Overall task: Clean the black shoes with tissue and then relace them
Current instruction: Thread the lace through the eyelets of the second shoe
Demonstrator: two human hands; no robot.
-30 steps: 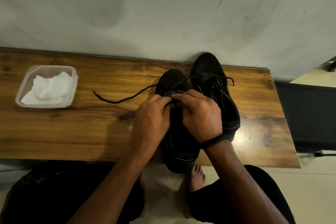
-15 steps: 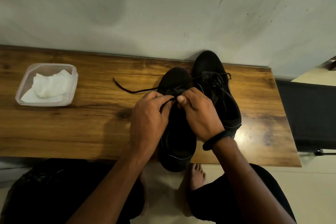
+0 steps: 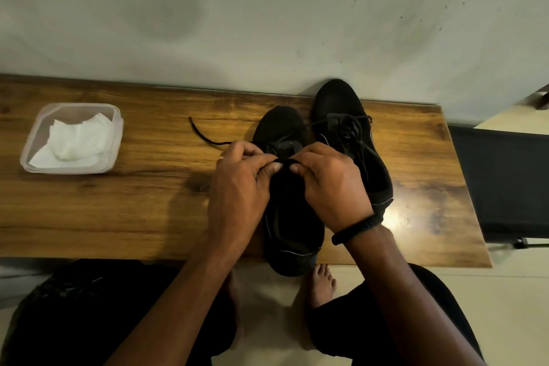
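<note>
Two black shoes stand side by side on the wooden table [image 3: 118, 211], toes toward the wall. The left shoe [image 3: 292, 223] lies under my hands, its heel over the table's front edge. The right shoe [image 3: 347, 128] is laced and tied. My left hand [image 3: 240, 184] and my right hand [image 3: 329, 184] both pinch the black lace [image 3: 205, 135] over the left shoe's tongue, fingertips almost touching. The lace's loose end trails left across the table. White tissue [image 3: 75, 140] sits in a clear plastic container [image 3: 117, 140] at the far left.
A plain wall rises right behind the table. A black chair or stand [image 3: 502, 181] sits off the table's right end. My bare foot [image 3: 320, 285] and dark-clothed knees are below the front edge.
The loose lace end on the table has grown shorter and drawn in toward the left shoe. My hands have stayed over the tongue, shifting their pinch on the lace slightly.
</note>
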